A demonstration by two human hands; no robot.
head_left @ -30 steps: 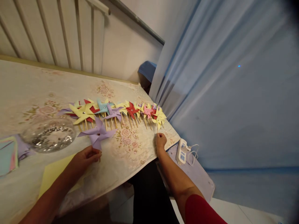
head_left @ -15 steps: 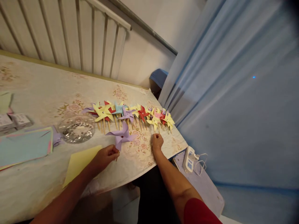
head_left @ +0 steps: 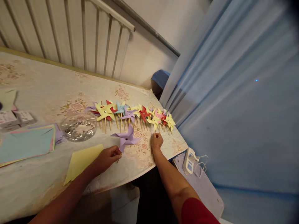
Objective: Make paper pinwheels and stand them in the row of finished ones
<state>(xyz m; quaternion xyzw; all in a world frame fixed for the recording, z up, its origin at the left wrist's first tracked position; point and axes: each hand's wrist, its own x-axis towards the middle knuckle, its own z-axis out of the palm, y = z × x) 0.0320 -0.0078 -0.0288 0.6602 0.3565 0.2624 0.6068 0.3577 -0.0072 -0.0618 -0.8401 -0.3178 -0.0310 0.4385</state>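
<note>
My left hand [head_left: 109, 158] is closed around the thin stick of a purple paper pinwheel [head_left: 126, 139], whose blades stand just above my fingers. My right hand [head_left: 157, 142] is closed in a pinch at the lower end of the stick of a small yellow pinwheel [head_left: 154, 122]; the fingers hide the stick's tip. Behind both hands runs a row of pinwheels on wooden sticks, among them a larger yellow pinwheel [head_left: 105, 111], a blue pinwheel [head_left: 121, 108] and a red pinwheel [head_left: 144, 114]. Yellow paper [head_left: 84, 160] lies beside my left forearm.
Left of the row, a clear plastic dish [head_left: 78, 127] holds many small shiny pieces. Further left are stacked coloured paper sheets [head_left: 28, 143] and small boxes [head_left: 25, 117]. A power strip [head_left: 189, 161] rests on a lower surface at the right, near a blue curtain [head_left: 233, 124].
The purple pinwheel has shifted slightly right and down with my left hand and turned a little. My right hand stays almost in place. The whole view has shifted slightly.
</note>
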